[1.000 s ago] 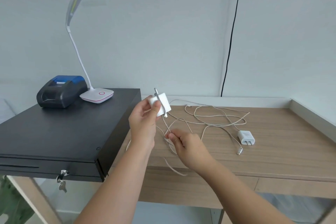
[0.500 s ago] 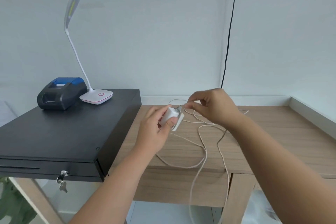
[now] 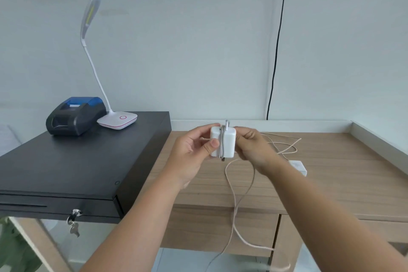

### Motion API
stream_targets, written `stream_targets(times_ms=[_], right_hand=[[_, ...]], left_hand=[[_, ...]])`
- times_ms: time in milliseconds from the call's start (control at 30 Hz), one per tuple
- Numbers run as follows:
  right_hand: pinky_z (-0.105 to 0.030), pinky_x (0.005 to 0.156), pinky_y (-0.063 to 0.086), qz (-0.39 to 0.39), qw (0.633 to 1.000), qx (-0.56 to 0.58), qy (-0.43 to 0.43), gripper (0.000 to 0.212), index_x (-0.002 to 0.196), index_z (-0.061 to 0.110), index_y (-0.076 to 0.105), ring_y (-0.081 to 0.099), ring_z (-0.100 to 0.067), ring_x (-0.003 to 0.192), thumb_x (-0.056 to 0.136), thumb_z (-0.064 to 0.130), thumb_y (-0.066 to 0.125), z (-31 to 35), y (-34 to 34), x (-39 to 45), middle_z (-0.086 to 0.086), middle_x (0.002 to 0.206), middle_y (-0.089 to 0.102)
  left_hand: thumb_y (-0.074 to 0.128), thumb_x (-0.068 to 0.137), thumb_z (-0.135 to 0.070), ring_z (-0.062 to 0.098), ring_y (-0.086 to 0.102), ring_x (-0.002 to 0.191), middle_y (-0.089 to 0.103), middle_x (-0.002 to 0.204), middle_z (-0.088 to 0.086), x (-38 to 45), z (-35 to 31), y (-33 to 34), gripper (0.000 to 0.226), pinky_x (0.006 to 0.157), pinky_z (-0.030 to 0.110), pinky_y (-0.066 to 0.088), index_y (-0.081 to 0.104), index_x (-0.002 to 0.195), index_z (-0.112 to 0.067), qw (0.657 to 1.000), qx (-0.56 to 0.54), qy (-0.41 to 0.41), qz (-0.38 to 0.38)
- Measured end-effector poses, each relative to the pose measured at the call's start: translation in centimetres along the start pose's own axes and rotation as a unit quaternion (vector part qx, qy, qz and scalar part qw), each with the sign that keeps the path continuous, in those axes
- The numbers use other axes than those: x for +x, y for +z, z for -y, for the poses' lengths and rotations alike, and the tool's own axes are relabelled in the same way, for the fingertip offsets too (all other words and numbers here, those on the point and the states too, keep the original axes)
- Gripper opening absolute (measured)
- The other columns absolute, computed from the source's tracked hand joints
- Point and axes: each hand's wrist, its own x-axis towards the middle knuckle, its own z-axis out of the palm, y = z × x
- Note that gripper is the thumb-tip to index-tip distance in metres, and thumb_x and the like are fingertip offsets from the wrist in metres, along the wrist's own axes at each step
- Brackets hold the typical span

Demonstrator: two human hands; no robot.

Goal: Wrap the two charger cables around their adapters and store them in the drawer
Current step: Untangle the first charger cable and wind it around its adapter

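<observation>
Left: printer [image 3: 76, 115] and lamp [image 3: 117, 119] on black drawer [image 3: 84, 161]. Centre: left hand [image 3: 194, 150] and right hand [image 3: 251, 146] both grip adapter [image 3: 228, 144], cable [image 3: 234, 194] wound once, the rest trailing below frame. Right: second adapter [image 3: 298, 166] on desk [image 3: 353, 172], partly hidden by the wrist.

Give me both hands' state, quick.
Left hand: holding the white adapter.
Right hand: fingers curled at the adapter's right side, pinching the cable there.

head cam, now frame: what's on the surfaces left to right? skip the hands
Receipt printer → desk lamp → adapter being wrapped, held above the desk → loose cable loops → second adapter lying on the wooden desk.
</observation>
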Motion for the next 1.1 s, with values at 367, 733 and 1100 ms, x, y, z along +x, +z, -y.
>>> stream_targets(times_ms=[367, 733, 1100], right_hand=[[-0.031, 0.062, 0.044, -0.075, 0.949, -0.305, -0.002, 0.024, 0.082, 0.024, 0.060, 0.048, -0.014, 0.059, 0.099, 0.032, 0.045, -3.0, 3.9, -1.5, 0.008, 0.056, 0.049], [-0.030, 0.064, 0.039, 0.070, 0.888, -0.455, 0.001, 0.022, 0.095, 0.023, 0.065, 0.047, -0.023, 0.070, 0.097, 0.024, 0.043, -1.2, 2.1, -2.9, 0.009, 0.065, 0.048], [-0.029, 0.067, 0.041, 0.104, 0.875, -0.474, 0.000, 0.025, 0.096, 0.024, 0.068, 0.049, -0.017, 0.072, 0.096, 0.022, 0.043, -0.2, 1.0, -3.7, 0.010, 0.073, 0.055]], left_hand=[[0.058, 0.095, -0.015, 0.010, 0.066, 0.085, 0.070, 0.098, 0.001, 2.6, 1.4, 1.5, 0.021, 0.066, 0.022, 0.055, 0.068, 0.112, -0.010, 0.973, -0.158, -0.040, -0.163], [0.063, 0.093, -0.020, 0.012, 0.064, 0.079, 0.067, 0.092, 0.003, 2.5, 2.8, 1.1, 0.009, 0.059, 0.020, 0.054, 0.070, 0.100, -0.020, 0.978, 0.001, -0.080, -0.192], [0.065, 0.092, -0.016, 0.012, 0.065, 0.079, 0.069, 0.083, -0.007, 1.9, 2.9, 0.9, 0.010, 0.070, 0.027, 0.056, 0.070, 0.097, -0.023, 0.979, 0.011, -0.087, -0.186]])
